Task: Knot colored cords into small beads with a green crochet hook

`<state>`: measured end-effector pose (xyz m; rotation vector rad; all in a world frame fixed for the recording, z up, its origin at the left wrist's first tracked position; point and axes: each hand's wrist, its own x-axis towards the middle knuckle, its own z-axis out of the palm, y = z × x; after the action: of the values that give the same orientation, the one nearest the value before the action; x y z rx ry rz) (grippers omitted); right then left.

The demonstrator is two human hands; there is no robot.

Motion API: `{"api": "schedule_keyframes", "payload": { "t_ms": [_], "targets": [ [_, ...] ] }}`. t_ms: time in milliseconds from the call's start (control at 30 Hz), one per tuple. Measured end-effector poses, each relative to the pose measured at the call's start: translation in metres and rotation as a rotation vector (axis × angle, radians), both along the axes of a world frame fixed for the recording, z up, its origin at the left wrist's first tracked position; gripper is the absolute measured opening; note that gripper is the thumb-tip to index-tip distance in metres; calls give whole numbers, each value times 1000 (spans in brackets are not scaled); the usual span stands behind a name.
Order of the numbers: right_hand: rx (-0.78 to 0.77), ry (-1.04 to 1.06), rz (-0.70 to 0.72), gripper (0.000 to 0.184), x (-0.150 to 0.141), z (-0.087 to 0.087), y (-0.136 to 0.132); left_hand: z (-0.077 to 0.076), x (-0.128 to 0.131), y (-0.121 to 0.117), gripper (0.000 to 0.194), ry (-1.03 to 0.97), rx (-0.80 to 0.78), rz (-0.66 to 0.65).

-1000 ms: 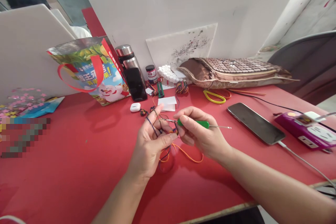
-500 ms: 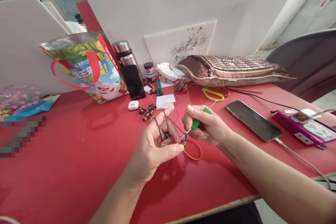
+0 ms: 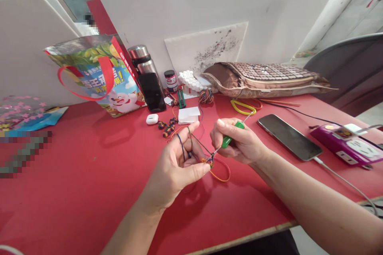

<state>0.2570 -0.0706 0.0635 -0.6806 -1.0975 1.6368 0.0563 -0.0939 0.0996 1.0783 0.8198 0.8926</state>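
Observation:
My left hand (image 3: 176, 167) pinches a small multicoloured crochet piece (image 3: 207, 162) between thumb and fingers. Dark yarn (image 3: 180, 143) loops over its raised fingers and runs across to the hook. In my right hand (image 3: 236, 141) is a crochet hook (image 3: 229, 138) with a green handle, its fist wrapped around the grip. The hook's metal shaft slants down to the left and meets the crochet piece, where a dark strand lies on it. Below, an orange and pink yarn loop (image 3: 226, 179) hangs beside the piece. Finished-looking dark and orange crochet pieces (image 3: 169, 127) lie behind my left hand.
A yarn ball (image 3: 206, 96), white paper stack (image 3: 188, 115), earphone case (image 3: 152, 119) and yellow-handled scissors (image 3: 242, 108) lie at the back. A phone (image 3: 289, 137) and purple power strip (image 3: 347, 145) are on the right. Behind stand a shopping bag (image 3: 101, 83) and steel flask (image 3: 142, 57).
My right hand has shifted slightly right and up, drawing the hook back a little from the crochet piece. The left hand stays almost in place.

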Motion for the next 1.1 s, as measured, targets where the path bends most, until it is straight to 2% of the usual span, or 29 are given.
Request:
{"api": "schedule_keyframes", "payload": {
  "t_ms": [200,467,700,1100],
  "targets": [
    [40,-36,-31,57,3,3,1,3,0,-2,82,18,21,-7],
    [55,-4,-70,54,2,3,0,-2,0,-1,84,86,172,27],
    [60,45,-99,53,1,5,1,8,3,-5,82,136,158,92],
    [82,8,-96,55,2,8,-1,9,6,-8,81,213,195,145]
  ]
}}
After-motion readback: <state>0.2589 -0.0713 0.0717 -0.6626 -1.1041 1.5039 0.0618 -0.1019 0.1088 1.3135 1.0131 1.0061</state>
